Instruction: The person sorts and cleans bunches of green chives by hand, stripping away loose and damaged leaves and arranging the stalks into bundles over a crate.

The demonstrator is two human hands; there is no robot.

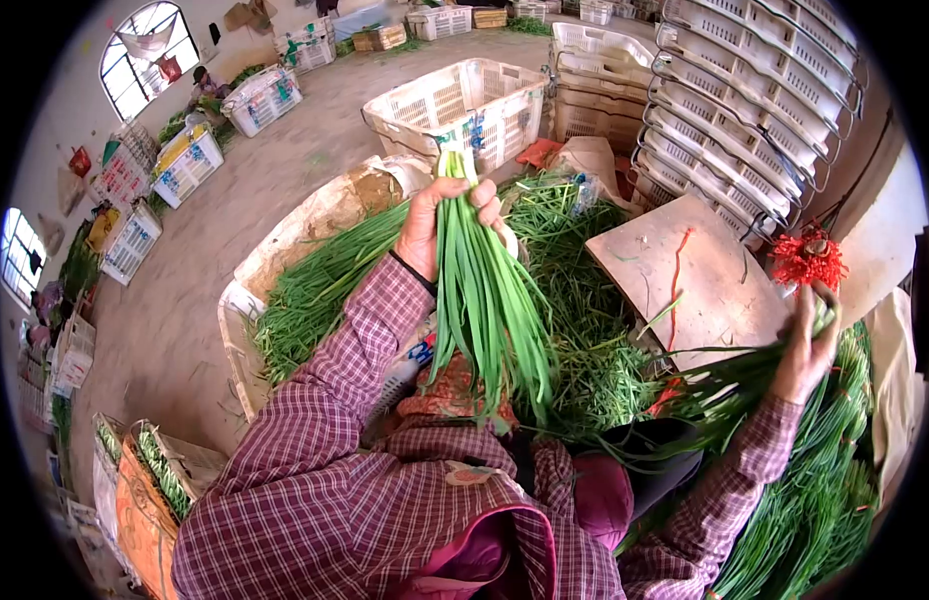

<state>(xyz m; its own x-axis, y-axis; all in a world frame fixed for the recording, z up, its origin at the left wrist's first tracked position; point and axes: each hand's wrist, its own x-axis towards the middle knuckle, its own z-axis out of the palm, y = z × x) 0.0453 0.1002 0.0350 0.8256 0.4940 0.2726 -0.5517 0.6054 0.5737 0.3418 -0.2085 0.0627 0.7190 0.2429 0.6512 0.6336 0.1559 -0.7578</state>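
Observation:
My left hand [435, 220] is closed around a bunch of garlic chives [490, 290], held up in front of me. The pale cut ends point upward, and the long green leaves hang down. Out to the right, my right hand [811, 345] is closed on a second, thinner bunch of chives [735, 378], whose leaves trail to the left. Its fingertips are at a cluster of red ties [809, 258]; I cannot tell whether they grip any. Below that arm lies a heap of chives [800, 500], some banded in red.
A white crate [247, 375] of chives stands at my left, loose greens [575, 300] lie ahead. A flat board [695, 275] sits beside stacked crates [750, 110]. Another crate [465, 105] stands beyond. Along the far wall are more crates and people.

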